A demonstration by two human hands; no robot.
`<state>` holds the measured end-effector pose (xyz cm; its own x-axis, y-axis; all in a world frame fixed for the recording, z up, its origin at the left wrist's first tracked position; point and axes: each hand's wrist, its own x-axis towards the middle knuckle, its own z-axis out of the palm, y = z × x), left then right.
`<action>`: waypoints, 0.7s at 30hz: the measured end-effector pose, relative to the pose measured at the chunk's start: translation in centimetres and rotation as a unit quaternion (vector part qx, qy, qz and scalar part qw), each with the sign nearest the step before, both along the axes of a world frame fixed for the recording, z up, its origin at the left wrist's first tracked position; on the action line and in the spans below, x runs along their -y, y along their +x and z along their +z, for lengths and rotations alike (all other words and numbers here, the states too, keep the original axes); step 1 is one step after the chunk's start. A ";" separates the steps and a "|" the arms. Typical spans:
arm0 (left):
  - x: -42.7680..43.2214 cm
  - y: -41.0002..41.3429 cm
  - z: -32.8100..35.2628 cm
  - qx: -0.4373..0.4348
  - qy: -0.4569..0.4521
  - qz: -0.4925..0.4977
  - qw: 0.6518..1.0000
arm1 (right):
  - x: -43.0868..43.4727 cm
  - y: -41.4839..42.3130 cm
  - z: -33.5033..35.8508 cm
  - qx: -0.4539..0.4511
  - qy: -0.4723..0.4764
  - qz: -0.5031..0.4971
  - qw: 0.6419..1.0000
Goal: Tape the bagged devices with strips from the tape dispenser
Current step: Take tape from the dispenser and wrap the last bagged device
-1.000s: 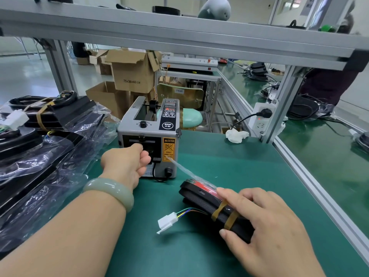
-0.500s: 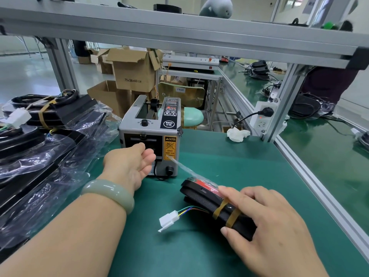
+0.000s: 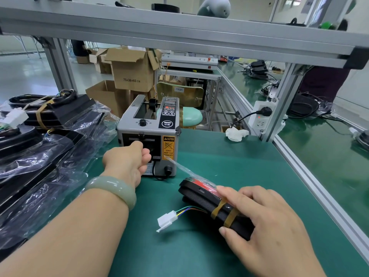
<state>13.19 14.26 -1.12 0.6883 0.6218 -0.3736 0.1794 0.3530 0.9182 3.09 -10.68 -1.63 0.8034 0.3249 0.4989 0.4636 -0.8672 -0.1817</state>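
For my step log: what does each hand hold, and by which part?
Right hand grips the device by its banded near end. Left hand is at the dispenser outlet; its hold cannot be told.

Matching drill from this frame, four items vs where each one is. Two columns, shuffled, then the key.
Column 1
1. left hand
2. right hand
3. white connector
4. crumpled tissue

Column 2
A. on the green mat beside the frame post
B. at the front slot of the tape dispenser
C. holding the bagged device
D. on the mat at the end of the coloured wires

Pairs: 1-B, 2-C, 3-D, 4-A
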 end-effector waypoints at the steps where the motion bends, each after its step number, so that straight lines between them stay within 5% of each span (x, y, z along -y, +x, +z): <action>1: 0.2 -0.4 0.3 0.005 -0.011 -0.017 1.000 | 0.0 0.0 0.0 0.001 0.001 0.000 1.000; 10: 4.2 -9.1 1.0 0.064 0.003 -0.262 0.963 | 0.1 -0.1 0.1 -0.005 0.009 -0.002 1.000; 21: 6.7 -10.2 -1.2 0.100 0.140 -0.275 0.946 | 0.2 -0.2 -0.1 -0.009 0.010 -0.008 1.000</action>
<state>2.99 7.58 -2.33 0.9759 0.2048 -0.0760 0.0786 -0.0047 0.9969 2.93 -10.89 -1.72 0.8171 0.3014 0.4914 0.4461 -0.8706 -0.2077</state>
